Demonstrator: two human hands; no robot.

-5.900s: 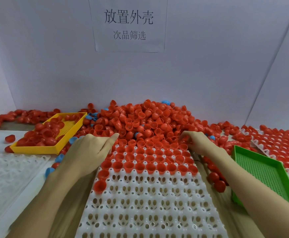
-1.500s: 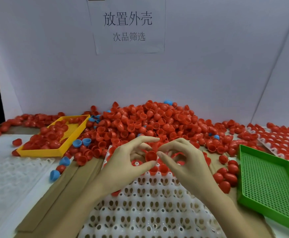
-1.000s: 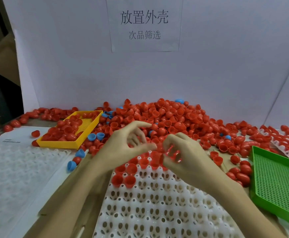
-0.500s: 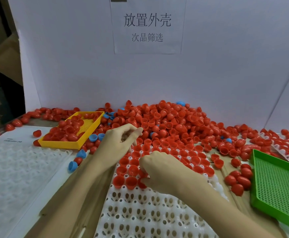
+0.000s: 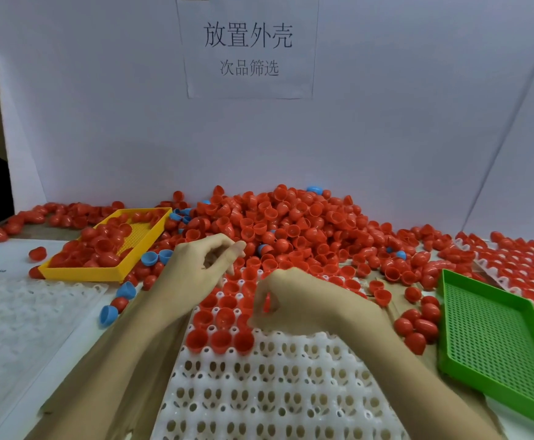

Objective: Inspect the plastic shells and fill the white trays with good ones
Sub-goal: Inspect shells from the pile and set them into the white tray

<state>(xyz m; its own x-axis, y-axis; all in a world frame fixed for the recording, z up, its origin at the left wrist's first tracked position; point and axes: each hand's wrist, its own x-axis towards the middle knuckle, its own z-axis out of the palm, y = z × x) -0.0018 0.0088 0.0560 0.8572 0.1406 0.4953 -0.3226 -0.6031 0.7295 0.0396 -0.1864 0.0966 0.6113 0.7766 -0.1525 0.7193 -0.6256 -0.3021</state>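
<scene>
Where the desk [image 5: 21, 376] ran out to the far left, we saw a clear empty tray [image 5: 27, 312] lying flat, and just behind it the yellow basket [image 5: 78, 272] sat partly filled with red shells. A few blue shells [image 5: 122, 290] lay loose between that basket and the left forearm. Moving in, the left hand [image 5: 195, 268] hovered over the far end of the white tray [image 5: 275, 392], its fingers [image 5: 237, 249] loosely curled and gripping nothing we could make out. Beneath it, the tray's far rows were already filled with red shells, the nearest three seated shells [image 5: 220, 339] side by side at the left edge, while the near rows showed only bare sockets. Right beside them, the right hand [image 5: 297, 303] was down at the tray, its fingers [image 5: 259, 319] pinching a red shell [image 5: 266, 302] edge-on just above the filled rows. Behind both hands rose the big heap of red shells [image 5: 291, 223] against the white backboard, a paper sign [image 5: 248, 46] pinned above it. Further right, loose red shells lay on the cardboard, then the green basket [image 5: 494, 341] stood with nothing in it, and another tray of red shells [image 5: 526, 268] showed at the far right edge.
</scene>
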